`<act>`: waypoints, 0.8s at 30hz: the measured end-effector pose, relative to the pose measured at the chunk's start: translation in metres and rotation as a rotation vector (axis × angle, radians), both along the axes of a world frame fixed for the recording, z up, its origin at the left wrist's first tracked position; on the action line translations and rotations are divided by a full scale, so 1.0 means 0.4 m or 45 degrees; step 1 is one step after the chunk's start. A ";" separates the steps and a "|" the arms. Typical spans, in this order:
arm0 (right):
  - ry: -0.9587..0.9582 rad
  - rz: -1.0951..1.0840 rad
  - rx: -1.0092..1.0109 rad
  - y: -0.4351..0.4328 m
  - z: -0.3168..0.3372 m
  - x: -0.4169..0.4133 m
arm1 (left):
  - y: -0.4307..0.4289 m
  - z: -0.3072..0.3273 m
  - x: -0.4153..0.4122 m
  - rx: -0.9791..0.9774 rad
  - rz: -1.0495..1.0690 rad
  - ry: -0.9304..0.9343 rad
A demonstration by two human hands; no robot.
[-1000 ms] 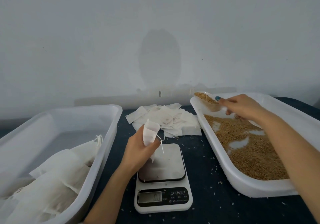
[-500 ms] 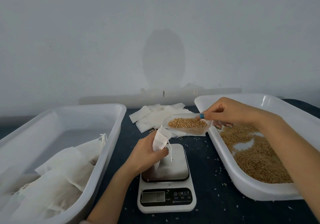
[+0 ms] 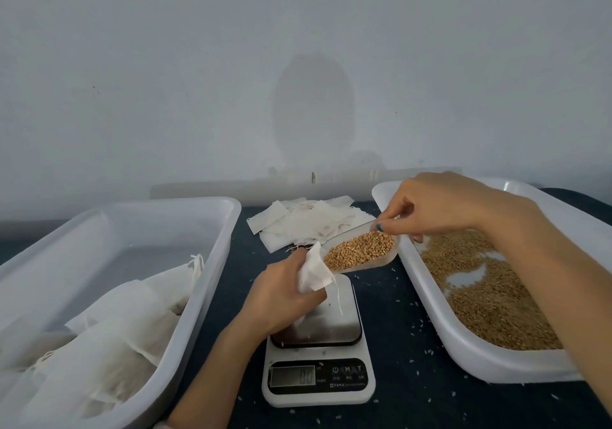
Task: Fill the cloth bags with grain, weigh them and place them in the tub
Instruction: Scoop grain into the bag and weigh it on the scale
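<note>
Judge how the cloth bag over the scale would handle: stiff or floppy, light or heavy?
Probably floppy: the cloth bag crumples in the left hand. Likely very light: thin and not yet filled. Its dangling drawstring might snag.

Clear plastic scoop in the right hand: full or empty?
Full: brown grain fills the clear plastic scoop, pinched by the right hand beside the white cloth bag.

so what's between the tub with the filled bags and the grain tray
Head view: the scale, the left hand holding a cloth bag over it, the grain scoop at the bag, and a pile of empty bags behind.
</note>
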State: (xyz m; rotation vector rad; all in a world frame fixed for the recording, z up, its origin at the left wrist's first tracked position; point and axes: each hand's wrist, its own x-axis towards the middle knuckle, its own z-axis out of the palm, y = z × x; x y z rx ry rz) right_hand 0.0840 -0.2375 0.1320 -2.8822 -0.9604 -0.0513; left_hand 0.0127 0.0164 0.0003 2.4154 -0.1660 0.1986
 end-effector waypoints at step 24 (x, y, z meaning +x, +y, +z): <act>-0.202 0.002 -0.276 0.049 0.069 -0.037 | 0.000 -0.006 -0.001 -0.194 -0.112 -0.022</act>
